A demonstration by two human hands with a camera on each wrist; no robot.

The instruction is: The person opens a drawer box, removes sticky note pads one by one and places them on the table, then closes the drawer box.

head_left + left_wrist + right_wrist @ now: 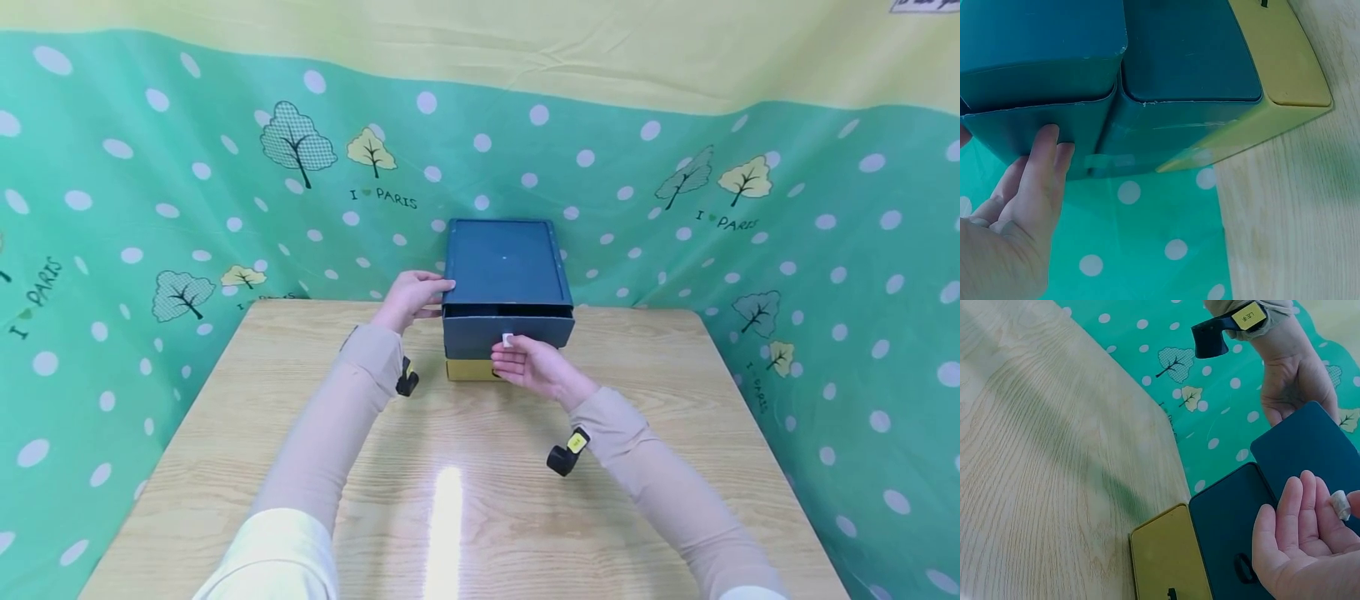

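Observation:
A dark blue drawer box (506, 262) stands at the back of the table, its top drawer (465, 337) slid partly out. My right hand (536, 367) pinches a small white pull tab (1340, 505) on that drawer's front between thumb and index finger. The other right fingers lie straight along the front. My left hand (412, 298) rests at the box's left side; in the left wrist view its straight fingers (1041, 150) touch the casing. Below are a second blue drawer (1191, 56) and a yellow drawer (468, 371), both closed.
A wooden table (360, 500) carries the stack. Green dotted cloth (480, 175) hangs close behind it and along both sides. Each wrist wears a black camera mount (570, 450). A black loop handle (1244, 569) sticks out from the second drawer.

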